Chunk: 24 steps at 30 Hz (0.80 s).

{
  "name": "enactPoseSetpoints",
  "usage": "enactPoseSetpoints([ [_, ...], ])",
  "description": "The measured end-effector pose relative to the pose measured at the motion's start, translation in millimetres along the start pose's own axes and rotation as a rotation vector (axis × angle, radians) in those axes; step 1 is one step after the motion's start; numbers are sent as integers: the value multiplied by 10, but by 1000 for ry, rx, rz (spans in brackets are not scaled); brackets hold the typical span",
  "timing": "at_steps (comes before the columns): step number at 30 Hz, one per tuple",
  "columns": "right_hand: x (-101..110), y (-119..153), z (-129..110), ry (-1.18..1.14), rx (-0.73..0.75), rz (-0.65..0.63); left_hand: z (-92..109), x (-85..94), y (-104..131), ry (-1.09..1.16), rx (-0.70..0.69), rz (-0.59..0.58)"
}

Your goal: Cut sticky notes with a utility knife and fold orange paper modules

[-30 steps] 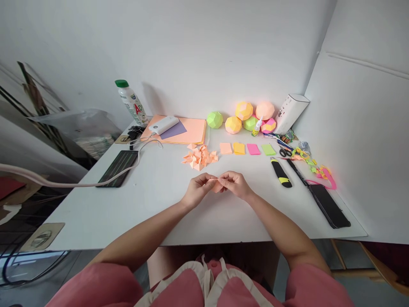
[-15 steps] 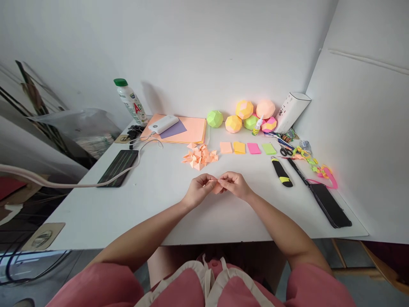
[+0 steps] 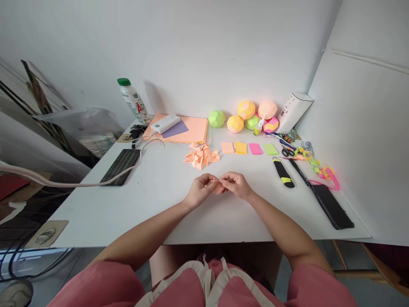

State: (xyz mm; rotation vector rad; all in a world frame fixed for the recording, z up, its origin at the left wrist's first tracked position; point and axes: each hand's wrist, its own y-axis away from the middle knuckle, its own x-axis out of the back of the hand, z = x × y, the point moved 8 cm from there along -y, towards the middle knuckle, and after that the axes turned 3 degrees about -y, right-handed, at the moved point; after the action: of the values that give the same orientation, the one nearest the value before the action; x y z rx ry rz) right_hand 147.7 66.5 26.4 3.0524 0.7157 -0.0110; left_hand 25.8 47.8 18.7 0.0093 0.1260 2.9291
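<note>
Between my two hands is a small piece of peach paper [image 3: 219, 188], held just above the white table. My left hand [image 3: 203, 189] pinches its left side with thumb and forefinger. On the other side, my right hand [image 3: 235, 184] grips it with closed fingertips, which cover much of the paper. Just beyond my hands lies a pile of folded peach paper pieces [image 3: 201, 157]. Stacks of square paper sit in a row to its right: peach [image 3: 228, 148], orange [image 3: 240, 148], pink [image 3: 255, 149] and green [image 3: 271, 149].
Faceted paper balls [image 3: 246, 110] and a small glue bottle [image 3: 259, 126] stand by the wall. A utility knife [image 3: 283, 172], scissors [image 3: 287, 152] and a black case [image 3: 332, 206] lie right. Leftward are a phone [image 3: 120, 167], a cable, a power bank [image 3: 165, 124] and a bottle [image 3: 134, 102].
The view has shifted slightly, so the table things appear a little further right. Both hands keep their pinch on the peach paper, with hardly any movement.
</note>
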Motion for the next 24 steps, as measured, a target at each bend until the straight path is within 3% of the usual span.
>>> enactPoseSetpoints([
  [24, -21, 7, 22, 12, 5, -4, -8, 3, -10, -33, 8, -7],
])
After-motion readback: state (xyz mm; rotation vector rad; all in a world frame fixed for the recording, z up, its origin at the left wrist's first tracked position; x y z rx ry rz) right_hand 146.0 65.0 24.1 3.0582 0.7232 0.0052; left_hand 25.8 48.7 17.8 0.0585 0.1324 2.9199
